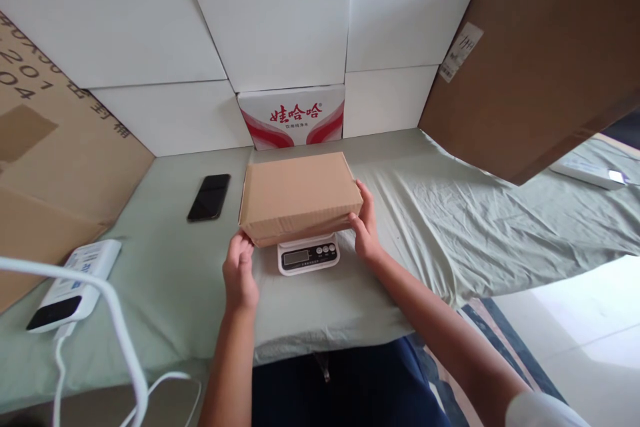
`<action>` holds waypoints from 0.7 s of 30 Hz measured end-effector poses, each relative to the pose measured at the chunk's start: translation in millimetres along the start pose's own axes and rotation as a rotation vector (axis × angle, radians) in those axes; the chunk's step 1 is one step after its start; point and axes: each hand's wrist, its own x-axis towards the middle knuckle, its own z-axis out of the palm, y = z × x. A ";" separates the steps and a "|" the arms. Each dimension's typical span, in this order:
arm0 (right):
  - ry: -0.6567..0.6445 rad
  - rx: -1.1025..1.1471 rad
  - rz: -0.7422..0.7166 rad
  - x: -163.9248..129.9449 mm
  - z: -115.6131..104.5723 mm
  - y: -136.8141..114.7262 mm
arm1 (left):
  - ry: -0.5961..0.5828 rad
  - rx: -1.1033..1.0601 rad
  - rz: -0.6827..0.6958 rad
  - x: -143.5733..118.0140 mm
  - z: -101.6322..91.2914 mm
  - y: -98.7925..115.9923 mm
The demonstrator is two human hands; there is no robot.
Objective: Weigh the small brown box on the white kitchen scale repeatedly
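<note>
A flat brown cardboard box (299, 195) rests on a small white digital scale (309, 255) whose display and buttons stick out from under the box's near edge. My left hand (239, 272) grips the box's near left corner. Along the right side of the box lies my right hand (367, 223), with its fingers under the edge. The box lies slightly tilted toward me.
A black phone (209, 197) lies left of the box on the pale green sheet (450, 213). A white power bank (75, 285) with a white cable (123, 340) sits near left. White boxes and a red-printed carton (293, 117) line the back; large brown cardboard (540, 60) leans at right.
</note>
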 end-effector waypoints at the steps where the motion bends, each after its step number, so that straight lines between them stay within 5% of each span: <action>1: 0.000 0.002 0.002 0.1 0.1 0.1 | -0.002 0.001 0.001 0.0 0.1 -0.4; 6: -0.006 0.008 0.003 0.6 0.5 0.9 | -0.002 -0.008 0.040 0.2 2.0 4.0; 13: 0.121 -0.069 -0.016 3.2 -3.7 -1.2 | 0.245 -0.146 0.242 3.0 -1.4 19.0; 21: -0.029 0.056 -0.014 7.0 -2.0 -7.1 | 0.064 -0.119 0.056 1.0 -1.2 1.3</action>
